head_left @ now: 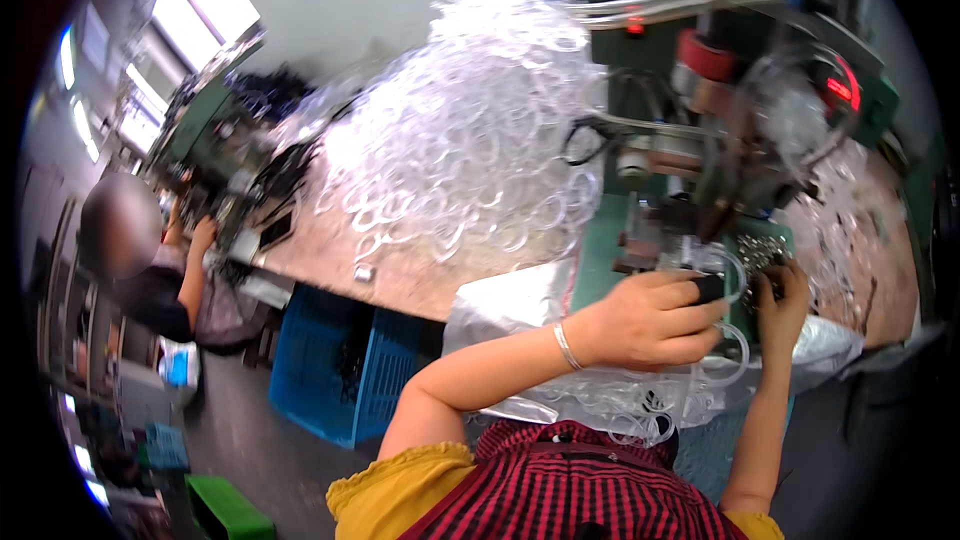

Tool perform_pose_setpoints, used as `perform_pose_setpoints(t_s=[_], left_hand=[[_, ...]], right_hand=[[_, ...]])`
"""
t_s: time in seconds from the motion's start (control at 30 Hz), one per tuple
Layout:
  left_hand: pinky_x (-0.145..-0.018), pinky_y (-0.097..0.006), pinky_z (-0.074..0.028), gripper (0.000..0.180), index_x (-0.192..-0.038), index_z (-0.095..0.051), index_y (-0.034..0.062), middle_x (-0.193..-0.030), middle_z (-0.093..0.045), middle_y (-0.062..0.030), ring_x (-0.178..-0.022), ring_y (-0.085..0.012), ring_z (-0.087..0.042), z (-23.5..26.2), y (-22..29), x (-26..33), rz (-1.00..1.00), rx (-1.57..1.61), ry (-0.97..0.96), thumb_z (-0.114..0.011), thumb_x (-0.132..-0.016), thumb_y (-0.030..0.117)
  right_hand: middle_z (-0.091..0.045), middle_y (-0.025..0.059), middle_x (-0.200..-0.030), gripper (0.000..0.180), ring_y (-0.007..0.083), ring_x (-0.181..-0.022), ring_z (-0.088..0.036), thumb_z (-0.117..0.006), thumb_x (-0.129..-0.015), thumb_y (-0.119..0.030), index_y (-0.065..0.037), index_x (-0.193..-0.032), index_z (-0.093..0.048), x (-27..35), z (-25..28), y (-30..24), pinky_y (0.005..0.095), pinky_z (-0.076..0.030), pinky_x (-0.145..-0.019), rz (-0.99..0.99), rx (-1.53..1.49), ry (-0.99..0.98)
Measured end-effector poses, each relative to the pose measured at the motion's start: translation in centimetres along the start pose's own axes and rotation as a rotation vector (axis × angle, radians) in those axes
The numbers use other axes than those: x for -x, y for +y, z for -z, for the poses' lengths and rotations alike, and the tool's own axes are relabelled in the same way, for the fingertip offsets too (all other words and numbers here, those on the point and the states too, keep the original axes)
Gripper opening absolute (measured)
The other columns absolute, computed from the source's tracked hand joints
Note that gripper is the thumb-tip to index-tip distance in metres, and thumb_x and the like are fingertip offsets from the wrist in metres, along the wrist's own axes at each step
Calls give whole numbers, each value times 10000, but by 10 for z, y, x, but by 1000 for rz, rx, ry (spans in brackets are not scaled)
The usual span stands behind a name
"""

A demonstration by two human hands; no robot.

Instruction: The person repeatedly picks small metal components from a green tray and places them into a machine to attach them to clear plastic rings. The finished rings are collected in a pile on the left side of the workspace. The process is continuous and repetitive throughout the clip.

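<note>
My left hand (pixel 650 322), with a dark cover on one fingertip and a bracelet at the wrist, is closed on a clear plastic band. The curved band (pixel 738 352) shows beyond its fingertips. Just ahead is the work area of a green press machine (pixel 625 250). To the right, my right hand (pixel 785 305) reaches into a heap of small shiny metal parts (pixel 762 252), its fingers bent down among them. Whatever its fingertips grip is too small to name.
A large heap of clear plastic rings (pixel 480 130) covers the table behind. Blue crates (pixel 320 370) stand below the table's left side, with a green bin (pixel 228 510) on the floor. At the far left, another person (pixel 160 290) works at a second machine. A phone (pixel 276 231) lies near them.
</note>
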State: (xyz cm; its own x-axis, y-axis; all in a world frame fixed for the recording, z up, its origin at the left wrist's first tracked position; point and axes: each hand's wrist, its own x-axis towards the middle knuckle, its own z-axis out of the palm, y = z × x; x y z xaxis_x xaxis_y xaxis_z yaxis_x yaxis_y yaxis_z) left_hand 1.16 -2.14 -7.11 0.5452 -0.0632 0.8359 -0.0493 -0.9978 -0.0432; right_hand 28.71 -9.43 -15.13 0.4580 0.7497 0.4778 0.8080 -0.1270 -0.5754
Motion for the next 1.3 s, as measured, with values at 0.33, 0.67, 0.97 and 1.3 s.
perform_pose_setpoints(t_s=[0.33,0.67,0.97,1.3], left_hand=[[-902,-379,-454,166,-967,-680,20,-1056,-684,-120,-1017,-299,-610,156,-29,161,1084,-651,454,-695,-801,20],[-771,-430,-505,135,-916,-713,72,-861,-659,-119,-854,-316,-629,222,-179,244,1082,-997,-342,-650,-800,98],[-590,-461,-455,35,-840,-576,53,-730,-570,-171,-690,-370,-582,78,-127,128,833,-523,314,-590,-843,84],[-644,-367,-477,157,-987,-543,34,-787,-536,-144,-692,-259,-556,43,-71,112,1150,-5,684,-647,-912,125]], right_hand=[[-702,86,-994,166,158,-908,-641,-635,-902,-66,11,-1041,-683,8,7,3,286,-482,-848,-75,-300,56],[-697,61,-915,180,134,-854,-645,-674,-842,-22,2,-1018,-695,-15,-22,-39,272,-496,-811,-148,-493,-40],[-676,171,-1170,315,263,-1055,-639,-607,-919,-144,41,-1169,-657,-24,-27,30,350,-474,-939,-33,-377,-229],[-625,142,-1143,399,233,-1012,-620,-659,-873,-140,50,-1217,-588,-21,20,-5,349,-491,-894,-141,-453,-286]])
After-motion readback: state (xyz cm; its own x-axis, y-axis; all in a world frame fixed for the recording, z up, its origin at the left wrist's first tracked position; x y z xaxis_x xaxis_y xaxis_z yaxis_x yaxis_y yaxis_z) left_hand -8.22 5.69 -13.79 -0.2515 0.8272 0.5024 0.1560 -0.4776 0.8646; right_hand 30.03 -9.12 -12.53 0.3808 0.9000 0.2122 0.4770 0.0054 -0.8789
